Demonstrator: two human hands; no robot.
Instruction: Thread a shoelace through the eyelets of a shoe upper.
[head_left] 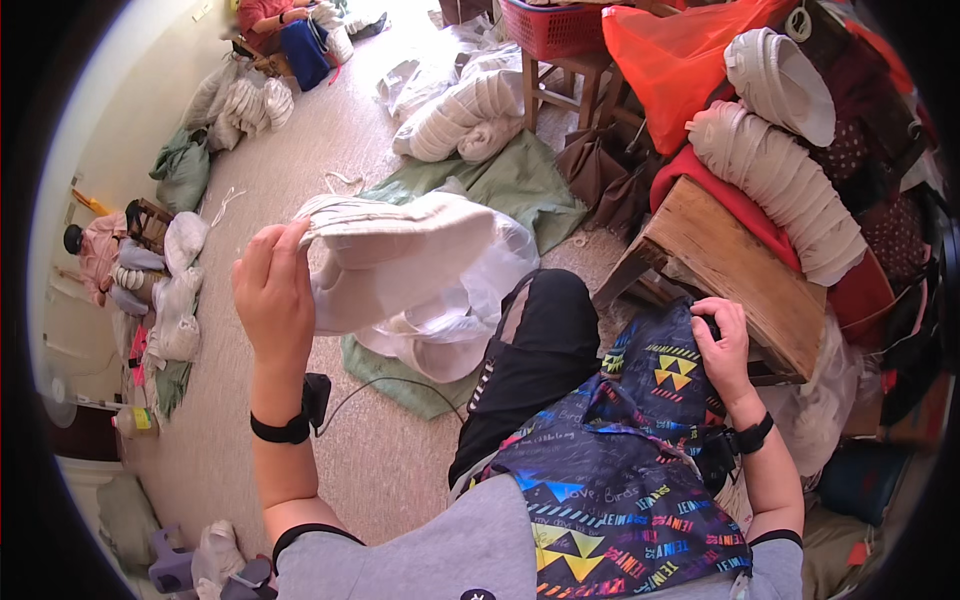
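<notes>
My left hand [272, 285] is raised at the left, its fingers closed on the edge of a white fabric hat [405, 250]. The hat hangs tilted in front of me, with layered folds along its upper edge and its wide pale side below. My right hand [722, 345] lies over my right knee, its fingers curled on the dark, brightly patterned apron [640, 480] across my lap. Beneath the held hat, more white hats [435, 355] lie in clear plastic on a green sack [430, 400].
A wooden stool [730, 275] stands by my right knee. Beside it lies a long stack of nested white hats [785, 190]. Farther off are an orange-red bag [670, 70] and a red basket [555, 30] on a stool. Two people sit along the left wall among white bundles.
</notes>
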